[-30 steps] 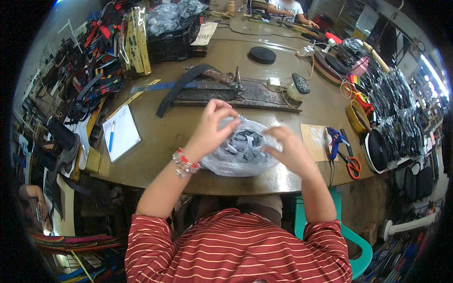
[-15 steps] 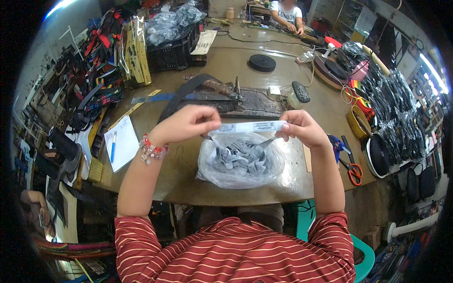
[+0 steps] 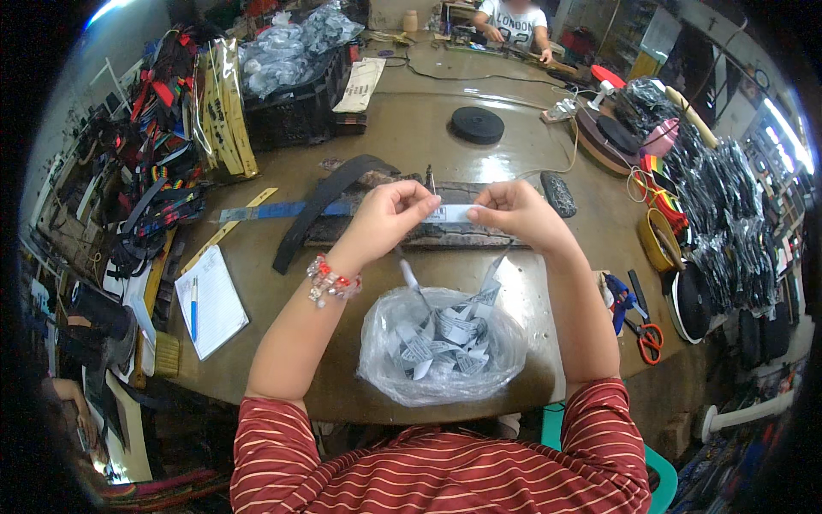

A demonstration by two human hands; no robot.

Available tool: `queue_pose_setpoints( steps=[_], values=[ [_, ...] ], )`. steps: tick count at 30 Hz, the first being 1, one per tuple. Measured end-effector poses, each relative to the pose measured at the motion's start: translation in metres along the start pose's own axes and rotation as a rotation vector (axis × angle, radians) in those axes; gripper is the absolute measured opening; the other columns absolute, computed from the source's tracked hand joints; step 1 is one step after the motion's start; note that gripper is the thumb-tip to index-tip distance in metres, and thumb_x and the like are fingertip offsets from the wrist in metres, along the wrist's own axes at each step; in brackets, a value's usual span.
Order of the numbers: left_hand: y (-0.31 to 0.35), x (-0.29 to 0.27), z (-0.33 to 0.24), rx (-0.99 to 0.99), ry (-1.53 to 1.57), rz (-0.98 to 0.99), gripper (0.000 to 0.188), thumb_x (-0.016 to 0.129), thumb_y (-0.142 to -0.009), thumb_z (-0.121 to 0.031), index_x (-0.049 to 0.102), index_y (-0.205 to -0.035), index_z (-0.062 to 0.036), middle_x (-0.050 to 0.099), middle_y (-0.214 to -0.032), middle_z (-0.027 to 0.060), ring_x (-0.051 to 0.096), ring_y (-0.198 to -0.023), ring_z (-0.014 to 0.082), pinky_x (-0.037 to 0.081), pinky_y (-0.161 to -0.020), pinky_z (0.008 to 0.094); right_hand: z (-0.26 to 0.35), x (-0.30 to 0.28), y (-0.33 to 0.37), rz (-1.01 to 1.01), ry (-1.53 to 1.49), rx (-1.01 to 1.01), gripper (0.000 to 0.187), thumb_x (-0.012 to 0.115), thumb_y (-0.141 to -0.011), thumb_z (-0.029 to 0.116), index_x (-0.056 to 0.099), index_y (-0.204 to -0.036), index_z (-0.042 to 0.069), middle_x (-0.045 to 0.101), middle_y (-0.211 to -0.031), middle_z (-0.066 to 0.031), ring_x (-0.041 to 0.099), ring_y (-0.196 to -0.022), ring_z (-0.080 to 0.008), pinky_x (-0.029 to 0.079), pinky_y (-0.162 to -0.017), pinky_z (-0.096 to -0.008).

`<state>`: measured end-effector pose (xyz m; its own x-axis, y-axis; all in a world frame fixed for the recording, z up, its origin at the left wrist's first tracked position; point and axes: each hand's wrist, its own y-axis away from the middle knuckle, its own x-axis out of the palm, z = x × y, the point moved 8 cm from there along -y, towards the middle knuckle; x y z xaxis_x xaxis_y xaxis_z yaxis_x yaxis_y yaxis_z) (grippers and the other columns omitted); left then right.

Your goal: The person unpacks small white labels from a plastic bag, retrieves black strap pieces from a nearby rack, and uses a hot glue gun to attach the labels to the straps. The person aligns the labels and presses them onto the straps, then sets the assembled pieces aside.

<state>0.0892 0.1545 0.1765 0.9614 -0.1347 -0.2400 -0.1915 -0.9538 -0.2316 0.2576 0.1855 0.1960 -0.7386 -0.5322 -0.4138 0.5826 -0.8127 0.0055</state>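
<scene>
"How far is the work getting?"
"One stretch of white strip is showing just beyond the plastic bag; many printed strips are lying heaped inside the bag, so most seem to be waiting unhandled."
"And each grip?"
"The left hand and right hand are both pinching the strip, thumb against fingers, leaving no clear gap."
"Which way is it pointing?"
"Its long axis is running left to right, nearly level, along the bag's far side."
</scene>
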Motion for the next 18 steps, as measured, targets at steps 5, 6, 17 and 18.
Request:
queue_pose_setpoints(
  steps=[5,6,17,18],
  values=[
    [-0.037,-0.025,0.033,0.009,-0.337,-0.172,0.030,0.066,-0.086,-0.028,0.066,-0.084,0.0020,0.065,-0.069,0.0078,0.060,-0.063,0.0123,0.046,-0.062,0.0287,-0.047,-0.008,-0.061,-0.121,0.048,0.016,0.023,0.072,-0.081,0.024,0.066,-0.080,0.002,0.052,-0.061,0.0050,0.041,-0.051,-0.0037,0.029,-0.046,-0.0207],
    [-0.042,-0.027,0.041,-0.005,-0.358,-0.174,0.029,0.066,-0.085,-0.027,0.066,-0.083,0.0025,0.067,-0.073,0.0110,0.062,-0.066,0.0156,0.047,-0.063,0.0306,-0.057,-0.008,-0.069,-0.144,0.073,0.050,0.022,0.072,-0.081,0.024,0.066,-0.080,0.003,0.052,-0.060,0.0050,0.041,-0.051,-0.0042,0.029,-0.045,-0.0218],
    [-0.070,-0.033,0.098,-0.002,-0.278,-0.218,0.029,0.069,-0.083,-0.028,0.068,-0.083,0.0019,0.064,-0.066,0.0065,0.053,-0.056,0.0101,0.040,-0.054,0.0269,-0.119,-0.005,-0.110,-0.135,-0.025,0.125,0.022,0.070,-0.082,0.023,0.066,-0.077,0.003,0.050,-0.059,0.0065,0.039,-0.051,-0.0038,0.028,-0.046,-0.0221],
    [-0.070,-0.032,0.100,-0.009,-0.247,-0.223,0.029,0.069,-0.084,-0.027,0.069,-0.083,0.0017,0.064,-0.066,0.0064,0.053,-0.057,0.0100,0.040,-0.054,0.0267,-0.120,-0.005,-0.110,-0.139,-0.042,0.127,0.021,0.070,-0.082,0.023,0.066,-0.077,0.003,0.049,-0.059,0.0067,0.039,-0.051,-0.0037,0.027,-0.046,-0.0220]
  ],
)
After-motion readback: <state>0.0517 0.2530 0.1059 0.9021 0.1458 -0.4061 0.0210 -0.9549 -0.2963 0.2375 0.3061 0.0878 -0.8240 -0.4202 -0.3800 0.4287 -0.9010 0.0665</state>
